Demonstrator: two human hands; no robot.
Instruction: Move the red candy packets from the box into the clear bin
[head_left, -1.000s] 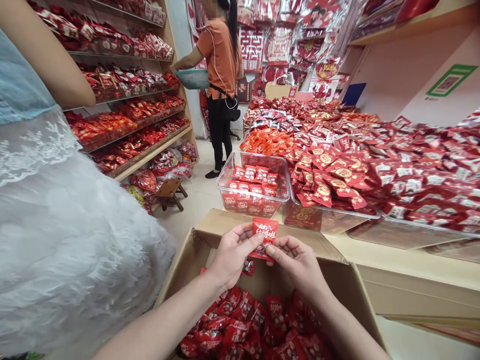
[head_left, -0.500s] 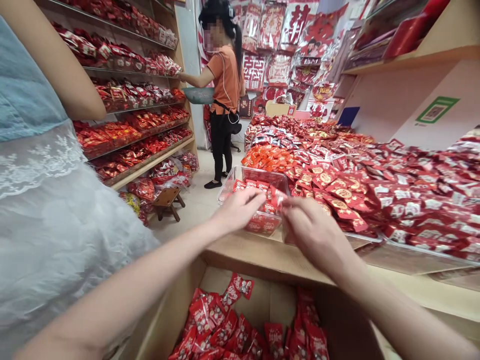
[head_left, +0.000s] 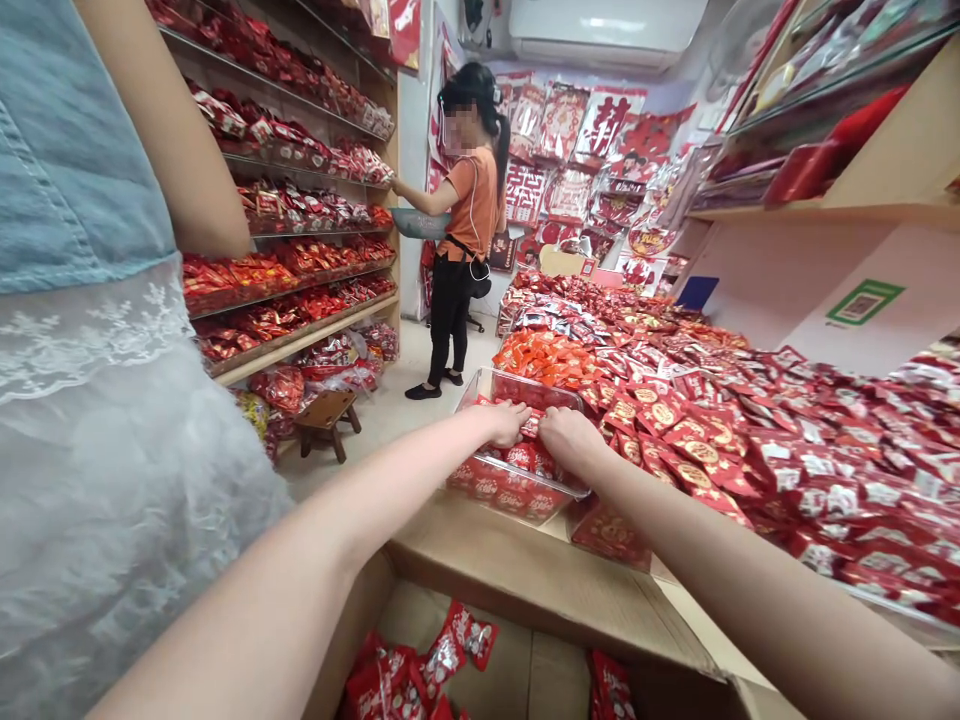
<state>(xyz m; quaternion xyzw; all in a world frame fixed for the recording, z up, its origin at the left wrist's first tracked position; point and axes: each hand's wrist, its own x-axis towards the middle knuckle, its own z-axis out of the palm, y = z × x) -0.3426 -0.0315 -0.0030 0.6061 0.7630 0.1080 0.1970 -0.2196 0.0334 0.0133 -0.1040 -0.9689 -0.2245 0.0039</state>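
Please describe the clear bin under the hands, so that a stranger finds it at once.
Start from the open cardboard box at the bottom. Just past its far edge, left of the heaped red packets, stands a clear plastic bin. The left hand and right hand reach into it; unlike its heaped neighbour, it shows bare wall above its packets.

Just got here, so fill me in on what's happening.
A person has both hands in a clear bin of red packets. The left hand lies with fingers outstretched on the packets; the right hand is beside it, its fingertips hidden from view. Nearer the camera is an open cardboard box holding loose packets. Farther off, someone in an orange top reaches toward the shelves beside a teal basket.
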